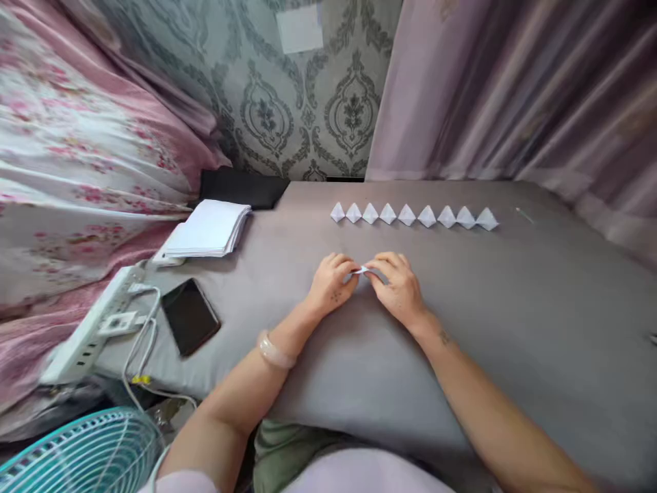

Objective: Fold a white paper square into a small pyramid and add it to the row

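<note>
Left fingers (347, 266) and right fingers (382, 264) pinch a small white paper (363, 270) (nine folded shapes (407, 215) lined up beyond).

This looks like a room in a home, very likely a bedroom: damask-patterned wallpaper (308, 116) fills the far side, pink floral fabric (102, 137) hangs in folds at left, and a mauve curtain (462, 89) drapes the right. Grey cloth (513, 315) covers the broad surface, with a phone (191, 317), a power strip (89, 332) and, near left, a turquoise fan (97, 452).
</note>
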Available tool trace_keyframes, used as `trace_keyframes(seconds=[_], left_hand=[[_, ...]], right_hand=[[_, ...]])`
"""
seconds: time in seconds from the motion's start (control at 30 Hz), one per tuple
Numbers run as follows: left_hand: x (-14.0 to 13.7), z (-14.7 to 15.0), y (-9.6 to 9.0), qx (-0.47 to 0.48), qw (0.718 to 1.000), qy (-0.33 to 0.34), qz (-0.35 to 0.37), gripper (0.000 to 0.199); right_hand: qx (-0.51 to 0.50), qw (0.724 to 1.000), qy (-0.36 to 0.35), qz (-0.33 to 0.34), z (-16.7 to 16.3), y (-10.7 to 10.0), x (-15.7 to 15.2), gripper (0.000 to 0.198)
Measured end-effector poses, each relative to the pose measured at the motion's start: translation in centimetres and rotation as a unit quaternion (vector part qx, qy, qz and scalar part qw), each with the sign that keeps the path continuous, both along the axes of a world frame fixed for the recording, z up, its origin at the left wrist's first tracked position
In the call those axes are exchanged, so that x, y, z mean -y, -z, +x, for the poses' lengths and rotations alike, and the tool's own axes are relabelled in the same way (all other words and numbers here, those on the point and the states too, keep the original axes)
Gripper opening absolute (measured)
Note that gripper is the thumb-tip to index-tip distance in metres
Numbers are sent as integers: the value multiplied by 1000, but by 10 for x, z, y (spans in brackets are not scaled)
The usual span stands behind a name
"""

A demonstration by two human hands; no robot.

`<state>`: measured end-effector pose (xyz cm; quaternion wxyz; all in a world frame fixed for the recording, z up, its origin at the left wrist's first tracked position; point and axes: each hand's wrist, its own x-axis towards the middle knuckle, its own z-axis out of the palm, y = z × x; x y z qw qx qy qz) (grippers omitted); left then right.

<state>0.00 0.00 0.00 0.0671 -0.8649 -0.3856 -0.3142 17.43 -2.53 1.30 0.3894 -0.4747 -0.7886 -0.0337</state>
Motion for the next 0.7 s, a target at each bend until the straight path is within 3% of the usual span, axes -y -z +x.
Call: trace_keyframes(seconds=[0.2,0.3,0.4,0.53,0.7], left_hand=[[4,-1,-9,-112,992,10,52,25],[2,3,-8,-139,990,8,17,28],[0,4,-1,-144,987,25,-60,29],[1,-1,8,-25,982,32,-182,26],[3,-6,3,107,943,-44,-311,15]], right_hand=[[123,992,34,-6,-1,3,4,21],[154,987,43,-21,-2,4,3,24],[164,983,36,-76,-2,9,3,25],[93,979,15,-178,1,19,2,23],[-54,963,9,-262,9,24,-10,18]])
